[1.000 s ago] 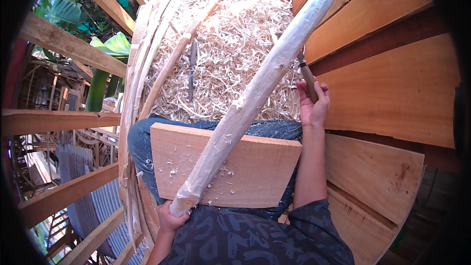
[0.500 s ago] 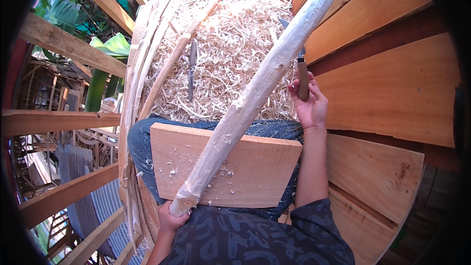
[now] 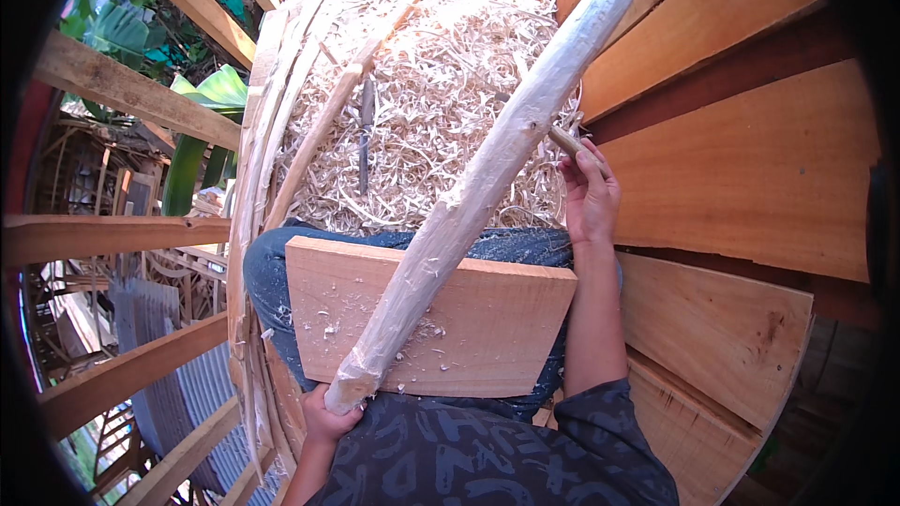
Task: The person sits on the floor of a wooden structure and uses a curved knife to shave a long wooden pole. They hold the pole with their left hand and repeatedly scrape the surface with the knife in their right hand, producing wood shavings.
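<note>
A long, peeled pale wooden pole (image 3: 450, 234) slants across my lap, from my belly up to the far right. My left hand (image 3: 328, 415) is wrapped round its lower end. Under the pole a thick wooden board (image 3: 431, 319) lies across my thighs, dotted with small chips. Beyond the pole's right side, my right hand (image 3: 591, 197) has its fingertips at the end of a knife's wooden handle (image 3: 565, 140). Most of the knife's blade is hidden behind the pole; a dark tip shows on the pole's left.
Curled wood shavings (image 3: 450, 84) cover the floor ahead, with a dark narrow tool (image 3: 365, 136) lying on them. Long wooden strips (image 3: 267, 178) run along the left side. Slatted rails (image 3: 122, 230) stand at left, and wide planks (image 3: 741, 178) line the right.
My right hand has turned the knife from nearly upright to a slant, its handle now passing up behind the pole. My left hand and the pole have stayed about where they were.
</note>
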A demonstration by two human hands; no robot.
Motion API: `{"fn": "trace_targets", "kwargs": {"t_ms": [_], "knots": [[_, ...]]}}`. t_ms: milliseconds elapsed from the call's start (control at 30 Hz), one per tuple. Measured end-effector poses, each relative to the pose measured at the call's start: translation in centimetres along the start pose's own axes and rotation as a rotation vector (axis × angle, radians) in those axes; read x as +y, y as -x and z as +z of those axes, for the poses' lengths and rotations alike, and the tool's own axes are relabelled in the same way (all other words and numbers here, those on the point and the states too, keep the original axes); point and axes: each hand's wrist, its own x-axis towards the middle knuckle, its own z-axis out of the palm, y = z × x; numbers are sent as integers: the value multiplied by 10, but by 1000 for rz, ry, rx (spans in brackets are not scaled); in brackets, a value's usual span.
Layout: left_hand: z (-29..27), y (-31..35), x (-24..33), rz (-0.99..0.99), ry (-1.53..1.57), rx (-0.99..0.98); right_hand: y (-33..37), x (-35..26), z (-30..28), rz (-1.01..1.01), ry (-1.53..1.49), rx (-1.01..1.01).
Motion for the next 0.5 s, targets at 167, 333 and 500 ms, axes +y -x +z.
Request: {"fn": "trace_targets", "kwargs": {"t_ms": [167, 333, 500], "knots": [[1, 0, 3, -24, 31, 13, 4, 0, 1, -261, 137, 76], [1, 1, -2, -22, 16, 3, 2, 0, -1, -521, 214, 122], [0, 0, 2, -8, 16, -3, 14, -4, 20, -553, 312, 18]]}}
